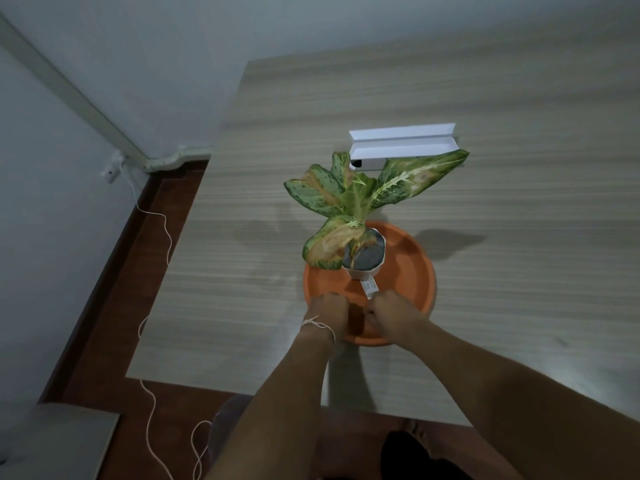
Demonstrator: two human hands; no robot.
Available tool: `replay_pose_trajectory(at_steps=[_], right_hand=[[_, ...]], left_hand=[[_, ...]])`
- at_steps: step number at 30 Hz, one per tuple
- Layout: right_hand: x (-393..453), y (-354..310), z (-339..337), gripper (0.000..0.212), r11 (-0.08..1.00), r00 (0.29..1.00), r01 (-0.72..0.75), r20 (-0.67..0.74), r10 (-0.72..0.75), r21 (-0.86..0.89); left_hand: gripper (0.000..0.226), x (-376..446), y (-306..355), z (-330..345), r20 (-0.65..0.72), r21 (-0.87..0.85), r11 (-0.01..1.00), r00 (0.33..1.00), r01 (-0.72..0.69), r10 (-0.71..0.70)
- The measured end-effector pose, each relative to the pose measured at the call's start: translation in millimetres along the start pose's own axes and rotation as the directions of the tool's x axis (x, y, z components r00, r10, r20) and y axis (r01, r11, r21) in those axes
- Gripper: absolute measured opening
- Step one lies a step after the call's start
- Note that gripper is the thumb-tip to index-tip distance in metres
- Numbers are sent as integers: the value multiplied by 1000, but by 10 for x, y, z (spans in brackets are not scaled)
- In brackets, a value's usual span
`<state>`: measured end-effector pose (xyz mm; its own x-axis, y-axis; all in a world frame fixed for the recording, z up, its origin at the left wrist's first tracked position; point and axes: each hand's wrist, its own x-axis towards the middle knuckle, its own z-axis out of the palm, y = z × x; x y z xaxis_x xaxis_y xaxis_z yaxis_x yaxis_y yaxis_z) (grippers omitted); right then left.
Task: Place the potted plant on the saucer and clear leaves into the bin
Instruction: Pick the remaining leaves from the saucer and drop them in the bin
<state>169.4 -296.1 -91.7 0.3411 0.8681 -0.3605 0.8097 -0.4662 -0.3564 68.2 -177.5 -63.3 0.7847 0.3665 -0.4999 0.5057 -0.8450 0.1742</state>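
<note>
A small white pot (361,273) with dark soil stands inside the orange saucer (410,271), toward its far left side. Its plant (349,197) has broad speckled green leaves, and one drooping leaf (327,249) is yellow-brown. A paper tag (370,288) hangs from the pot toward me. My left hand (328,311) and my right hand (393,311) sit side by side at the saucer's near rim, fingers curled down over the edge. No loose leaves show on the table.
The saucer rests on a light wood-grain table (242,271). A white open box (401,150) lies just behind the plant. The table's left edge drops to a brown floor (114,306) where a thin white cable (152,403) trails from a wall socket.
</note>
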Motion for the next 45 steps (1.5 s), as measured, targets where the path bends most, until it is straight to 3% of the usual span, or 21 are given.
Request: replay_pose_trajectory(at_steps=[2,8,16,21,25,30,39,45], right_hand=[[-1,48,-39,25,991,997,-65,-35,69,114],[1,-286,-187,22,980,986,-67,-136,93,188],[83,-1331,-147,21,973,988,96,-143,-66,210],[7,-2295,99,24,956,965,263,-30,-262,131],[-134,-3070,461,21,906,906,405,78,-415,118],[-264,-3686,884,23,858,839,503,182,-513,102],[-324,-4098,1151,24,885,865,461,188,-465,65],[-322,-4127,1215,31,913,898,401,162,-409,80]], left_hand=[[24,-37,-106,-70,-74,-18,1000,997,23,-24],[25,-442,-677,-200,-259,-186,976,952,115,-161],[18,-1515,-1619,-22,-346,-377,892,856,248,-385],[16,-2449,-2213,289,-313,-484,803,788,347,-530],[16,-3082,-2562,677,-222,-570,687,721,450,-656],[18,-3524,-2747,1030,-187,-646,632,713,429,-675],[17,-3829,-2941,1212,-172,-740,545,674,393,-719],[24,-3794,-3025,1241,-189,-715,593,715,370,-673]])
